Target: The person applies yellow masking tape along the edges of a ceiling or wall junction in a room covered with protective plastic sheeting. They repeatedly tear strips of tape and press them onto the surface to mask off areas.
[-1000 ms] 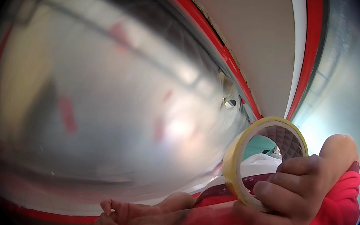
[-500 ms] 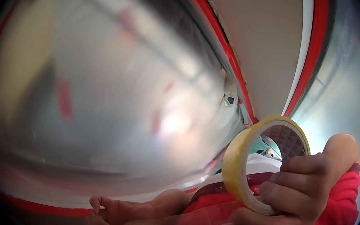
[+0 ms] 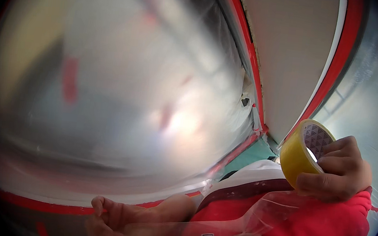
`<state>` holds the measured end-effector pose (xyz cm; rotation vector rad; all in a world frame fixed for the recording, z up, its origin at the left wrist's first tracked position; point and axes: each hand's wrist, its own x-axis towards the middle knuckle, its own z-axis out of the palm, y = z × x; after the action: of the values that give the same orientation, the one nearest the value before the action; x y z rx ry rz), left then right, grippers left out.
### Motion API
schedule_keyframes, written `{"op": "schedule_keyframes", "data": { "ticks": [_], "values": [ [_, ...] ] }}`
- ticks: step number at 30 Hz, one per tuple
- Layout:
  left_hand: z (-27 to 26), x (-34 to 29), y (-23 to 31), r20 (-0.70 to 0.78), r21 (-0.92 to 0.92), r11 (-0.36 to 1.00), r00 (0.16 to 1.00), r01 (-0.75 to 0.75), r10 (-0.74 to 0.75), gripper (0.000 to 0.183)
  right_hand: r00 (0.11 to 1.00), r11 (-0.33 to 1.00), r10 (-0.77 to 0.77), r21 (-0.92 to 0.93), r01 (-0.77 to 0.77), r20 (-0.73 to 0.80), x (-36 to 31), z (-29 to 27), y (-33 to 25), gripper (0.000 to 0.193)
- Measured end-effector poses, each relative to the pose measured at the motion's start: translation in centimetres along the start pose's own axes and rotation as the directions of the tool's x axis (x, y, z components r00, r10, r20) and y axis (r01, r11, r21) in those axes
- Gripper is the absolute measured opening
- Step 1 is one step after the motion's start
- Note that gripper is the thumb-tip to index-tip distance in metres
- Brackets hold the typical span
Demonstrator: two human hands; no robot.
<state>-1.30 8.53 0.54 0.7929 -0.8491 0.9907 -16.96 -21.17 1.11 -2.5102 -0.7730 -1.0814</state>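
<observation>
Up close, one roll of yellow tape (image 3: 303, 156) is gripped at the right of the frame by the right hand (image 3: 339, 170), whose fingers are curled over the rim while the thumb is pressed along the underside; a strip of clear film (image 3: 276, 212) is seen drawn from the roll toward the lower centre. The left hand (image 3: 110, 218) is shown low in the frame, left of centre, its fingers bent inward and pinched at the end of that film, though the exact grip is blurred. Two red sleeves (image 3: 325, 227) are counted, rising from the lower edge. One large sheet of glossy plastic (image 3: 117, 91) is stretched across the left and centre, and blurred reflections are carried on it. Two red bands of tape (image 3: 337, 65) are seen framing a pale beige panel (image 3: 294, 51) in the upper right, with more silvery sheeting (image 3: 369, 92) beyond at the right edge. A small teal patch (image 3: 252, 157) is visible where the bands converge.
</observation>
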Motion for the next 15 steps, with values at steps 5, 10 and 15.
{"op": "schedule_keyframes", "data": {
  "ticks": [5, 10, 15],
  "values": [
    [0.7, -0.7, -1.2, -0.019, -0.077, 0.997, 1.0, 0.022, -0.023, 0.008, 0.995, 0.966, -0.044, -0.251, 0.067, 0.095, -0.4, -1.6, -1.7, 0.024],
    [-0.3, 0.6, -0.3, 0.032, -0.005, 1.0, 0.999, 0.019, -0.019, 0.007, 0.992, 0.987, -0.039, -0.163, 0.019, -0.119, 1.7, 0.9, -1.9, 0.025],
    [0.6, 0.4, -1.0, 0.042, -0.049, 0.997, 0.998, 0.055, -0.053, 0.007, 0.976, 0.972, -0.061, -0.234, 0.01, -0.21, 2.1, 0.6, -3.0, 0.023]
  ]
}}
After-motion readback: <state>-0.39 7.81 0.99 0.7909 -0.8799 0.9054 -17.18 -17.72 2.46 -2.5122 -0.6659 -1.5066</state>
